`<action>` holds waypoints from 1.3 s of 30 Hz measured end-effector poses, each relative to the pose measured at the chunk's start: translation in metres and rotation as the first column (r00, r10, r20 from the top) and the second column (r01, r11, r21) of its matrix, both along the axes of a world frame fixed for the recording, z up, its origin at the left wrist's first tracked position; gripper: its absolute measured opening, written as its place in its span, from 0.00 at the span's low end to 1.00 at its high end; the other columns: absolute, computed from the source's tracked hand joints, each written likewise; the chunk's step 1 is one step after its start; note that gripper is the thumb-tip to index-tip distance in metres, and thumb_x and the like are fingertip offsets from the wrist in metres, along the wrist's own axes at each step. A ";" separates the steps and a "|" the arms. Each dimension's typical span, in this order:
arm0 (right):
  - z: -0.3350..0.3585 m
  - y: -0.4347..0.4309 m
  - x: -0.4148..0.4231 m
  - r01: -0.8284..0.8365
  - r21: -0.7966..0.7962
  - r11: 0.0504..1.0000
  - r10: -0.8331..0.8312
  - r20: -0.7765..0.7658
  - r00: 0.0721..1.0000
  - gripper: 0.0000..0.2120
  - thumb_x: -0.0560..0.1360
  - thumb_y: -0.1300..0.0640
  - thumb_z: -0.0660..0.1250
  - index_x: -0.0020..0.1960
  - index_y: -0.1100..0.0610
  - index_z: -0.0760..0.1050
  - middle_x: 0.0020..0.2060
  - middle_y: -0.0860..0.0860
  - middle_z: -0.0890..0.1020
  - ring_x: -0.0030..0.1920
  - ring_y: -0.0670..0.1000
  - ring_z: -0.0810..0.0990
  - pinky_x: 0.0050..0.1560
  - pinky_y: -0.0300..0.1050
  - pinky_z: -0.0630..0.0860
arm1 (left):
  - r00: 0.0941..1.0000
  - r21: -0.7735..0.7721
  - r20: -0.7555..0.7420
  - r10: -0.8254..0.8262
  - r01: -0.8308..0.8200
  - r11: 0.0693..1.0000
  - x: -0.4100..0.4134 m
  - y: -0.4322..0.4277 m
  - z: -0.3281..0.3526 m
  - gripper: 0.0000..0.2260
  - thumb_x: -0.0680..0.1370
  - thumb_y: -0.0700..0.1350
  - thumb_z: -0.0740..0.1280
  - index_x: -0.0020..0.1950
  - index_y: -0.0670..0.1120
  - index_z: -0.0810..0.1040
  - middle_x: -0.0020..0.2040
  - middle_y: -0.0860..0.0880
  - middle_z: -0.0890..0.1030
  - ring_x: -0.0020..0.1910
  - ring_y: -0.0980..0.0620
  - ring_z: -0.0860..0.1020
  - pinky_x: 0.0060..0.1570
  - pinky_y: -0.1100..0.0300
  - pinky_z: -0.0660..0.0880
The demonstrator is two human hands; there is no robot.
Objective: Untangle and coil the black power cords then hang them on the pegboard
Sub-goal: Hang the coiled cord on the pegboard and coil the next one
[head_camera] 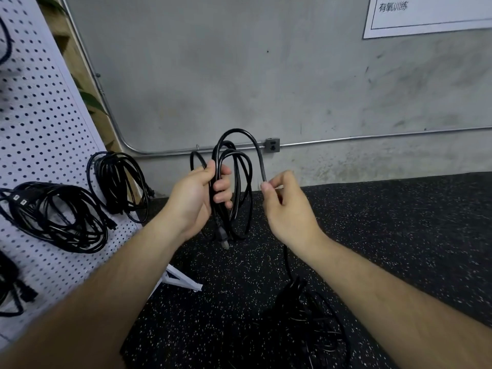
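My left hand [198,198] grips several loops of a black power cord [241,166] held upright in front of me. Its plug [223,237] dangles below the hand. My right hand [286,206] pinches the cord's free run between thumb and forefinger, just right of the loops. From there the cord drops behind my right wrist to a tangled pile of black cords [300,323] on the floor. The white pegboard [40,134] leans at the left and carries coiled black cords [57,217], with another coil [119,179] beside them.
Black speckled rubber flooring [399,222] covers the ground. A grey concrete wall [239,75] stands ahead with a metal conduit and an outlet box [272,145]. The pegboard's white foot [183,280] juts onto the floor. More black cables [10,286] hang at the far left edge.
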State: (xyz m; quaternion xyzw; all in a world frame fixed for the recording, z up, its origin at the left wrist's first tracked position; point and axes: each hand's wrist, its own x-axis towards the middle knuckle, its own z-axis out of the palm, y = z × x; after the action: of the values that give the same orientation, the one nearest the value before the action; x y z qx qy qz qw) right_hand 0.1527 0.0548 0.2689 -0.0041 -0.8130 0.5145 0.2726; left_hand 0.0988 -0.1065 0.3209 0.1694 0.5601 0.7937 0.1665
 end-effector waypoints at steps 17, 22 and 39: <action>0.013 -0.020 -0.003 -0.174 -0.531 0.829 0.316 0.190 0.930 0.42 0.75 0.25 0.39 0.64 0.50 0.78 0.42 0.51 0.85 0.41 0.52 0.86 0.39 0.45 0.80 | 0.952 0.142 0.206 -0.226 0.200 0.970 0.006 -0.004 0.001 0.14 0.84 0.47 0.54 0.41 0.45 0.70 0.26 0.55 0.59 0.21 0.59 0.54 0.21 0.66 0.59; 0.018 -0.025 -0.002 -0.140 -0.316 0.938 0.194 0.147 0.970 0.36 0.81 0.33 0.42 0.48 0.60 0.76 0.29 0.51 0.74 0.29 0.52 0.78 0.27 0.38 0.69 | 0.981 -0.216 -0.174 0.082 -0.120 0.969 -0.001 0.000 -0.011 0.15 0.88 0.50 0.52 0.46 0.45 0.70 0.28 0.55 0.63 0.24 0.58 0.60 0.26 0.64 0.63; 0.045 -0.011 -0.001 -0.102 -0.401 0.910 0.172 0.144 0.974 0.26 0.82 0.33 0.48 0.40 0.52 0.68 0.24 0.42 0.70 0.32 0.47 0.73 0.33 0.40 0.64 | 0.872 -0.282 -0.489 -0.010 -0.148 0.948 0.004 -0.001 -0.013 0.13 0.74 0.44 0.75 0.55 0.45 0.76 0.46 0.48 0.81 0.45 0.51 0.82 0.50 0.57 0.79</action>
State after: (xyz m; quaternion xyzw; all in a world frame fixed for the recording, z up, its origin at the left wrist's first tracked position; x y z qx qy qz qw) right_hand 0.1512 0.0437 0.3140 -0.0465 -0.7131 0.6818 0.1566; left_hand 0.1029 -0.1078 0.3075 0.3138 0.7071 0.6334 0.0168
